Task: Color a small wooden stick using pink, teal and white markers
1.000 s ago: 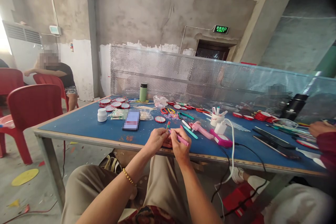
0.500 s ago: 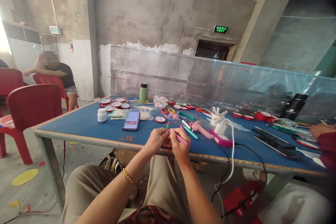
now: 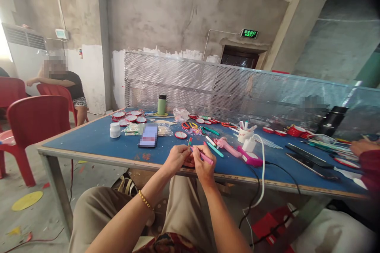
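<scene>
My left hand (image 3: 177, 159) is closed at the table's front edge, its fingertips pinching a small stick with a red and green end (image 3: 190, 141). Most of that piece is hidden by the fingers. Close beside it, my right hand (image 3: 203, 170) grips a pink marker pen (image 3: 207, 159), whose tip points at the left fingertips. Whether the tip touches the small piece, I cannot tell. Just beyond my right hand lie a teal marker (image 3: 216, 150) and a white-bodied pen (image 3: 210, 140). A small red-rimmed round drum (image 3: 181, 135) lies beyond my left hand.
On the blue table (image 3: 97, 142) are a phone (image 3: 148, 136), a white jar (image 3: 115, 130), a green bottle (image 3: 162, 104), pliers (image 3: 210, 131), a pink handheld device (image 3: 230, 147), a cup of pens (image 3: 245, 133) and cables. A co-worker's hand (image 3: 360, 147) is at right. A perforated metal screen (image 3: 190, 83) stands behind.
Almost nothing differs. Both hands keep their hold on the small stick and the pink marker, in nearly the same place; the view has shifted very slightly.
</scene>
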Action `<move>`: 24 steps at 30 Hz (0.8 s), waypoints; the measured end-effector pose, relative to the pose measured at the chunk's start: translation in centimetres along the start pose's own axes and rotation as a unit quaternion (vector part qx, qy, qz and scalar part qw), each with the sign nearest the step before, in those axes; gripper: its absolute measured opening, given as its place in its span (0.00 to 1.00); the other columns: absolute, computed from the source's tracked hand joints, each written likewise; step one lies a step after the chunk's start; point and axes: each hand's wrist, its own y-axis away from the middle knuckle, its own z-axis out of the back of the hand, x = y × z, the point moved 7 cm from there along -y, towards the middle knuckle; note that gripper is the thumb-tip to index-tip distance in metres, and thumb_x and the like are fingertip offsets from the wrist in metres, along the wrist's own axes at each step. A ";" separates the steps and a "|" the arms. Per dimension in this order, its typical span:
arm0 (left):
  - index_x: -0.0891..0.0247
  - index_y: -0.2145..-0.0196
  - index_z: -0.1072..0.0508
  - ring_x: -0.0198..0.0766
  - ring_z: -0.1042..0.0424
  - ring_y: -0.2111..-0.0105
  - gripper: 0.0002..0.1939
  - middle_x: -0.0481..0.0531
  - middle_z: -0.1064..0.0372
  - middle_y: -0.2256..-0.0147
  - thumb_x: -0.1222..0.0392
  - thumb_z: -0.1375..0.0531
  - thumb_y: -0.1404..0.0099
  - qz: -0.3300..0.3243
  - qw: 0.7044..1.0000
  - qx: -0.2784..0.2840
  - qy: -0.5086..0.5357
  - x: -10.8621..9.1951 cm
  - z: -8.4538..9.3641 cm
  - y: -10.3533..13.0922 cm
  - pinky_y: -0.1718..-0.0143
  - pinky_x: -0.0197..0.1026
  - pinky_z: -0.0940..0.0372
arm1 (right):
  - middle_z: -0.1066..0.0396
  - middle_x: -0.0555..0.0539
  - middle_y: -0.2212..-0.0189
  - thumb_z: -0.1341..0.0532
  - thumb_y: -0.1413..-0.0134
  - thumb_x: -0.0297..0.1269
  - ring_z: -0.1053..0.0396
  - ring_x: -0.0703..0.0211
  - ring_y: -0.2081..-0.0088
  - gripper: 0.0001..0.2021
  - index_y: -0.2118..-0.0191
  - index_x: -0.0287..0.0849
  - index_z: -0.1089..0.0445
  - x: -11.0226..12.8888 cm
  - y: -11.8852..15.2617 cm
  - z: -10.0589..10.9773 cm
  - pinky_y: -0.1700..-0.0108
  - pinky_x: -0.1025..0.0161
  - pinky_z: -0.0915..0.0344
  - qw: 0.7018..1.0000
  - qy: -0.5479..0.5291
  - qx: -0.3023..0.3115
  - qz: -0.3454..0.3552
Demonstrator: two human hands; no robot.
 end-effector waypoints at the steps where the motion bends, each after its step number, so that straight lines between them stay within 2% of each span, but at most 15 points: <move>1: 0.65 0.76 0.33 0.34 0.30 0.78 0.20 0.47 0.33 0.78 0.44 0.36 0.46 0.000 1.000 0.001 0.000 0.0 0.0 0.0 0.68 0.43 0.26 | 0.31 0.52 0.81 0.43 0.37 0.38 0.34 0.63 0.79 0.12 0.73 0.44 0.34 0.0 0.0 0.0 0.71 0.65 0.36 1.000 0.000 0.000 0.001; 10: 0.65 0.75 0.33 0.33 0.30 0.78 0.20 0.47 0.33 0.78 0.44 0.35 0.47 0.005 1.000 -0.003 0.004 0.1 0.1 0.0 0.68 0.42 0.26 | 0.32 0.53 0.82 0.43 0.38 0.37 0.35 0.63 0.80 0.12 0.74 0.44 0.36 0.0 -0.1 -0.1 0.72 0.65 0.36 1.000 -0.003 0.001 -0.001; 20: 0.65 0.75 0.33 0.34 0.30 0.79 0.19 0.47 0.33 0.77 0.45 0.35 0.47 0.007 1.000 0.001 0.007 -0.1 -0.1 0.1 0.68 0.42 0.27 | 0.28 0.50 0.78 0.43 0.37 0.39 0.33 0.62 0.77 0.13 0.74 0.44 0.35 -0.1 0.0 0.1 0.69 0.64 0.35 1.000 -0.003 -0.002 -0.011; 24: 0.64 0.76 0.33 0.34 0.31 0.79 0.19 0.47 0.34 0.78 0.44 0.36 0.47 0.006 1.000 -0.004 0.000 -0.1 -0.1 0.1 0.68 0.42 0.27 | 0.30 0.51 0.80 0.43 0.37 0.39 0.34 0.62 0.78 0.13 0.73 0.44 0.35 0.0 0.0 0.0 0.70 0.64 0.35 1.000 -0.004 0.002 -0.011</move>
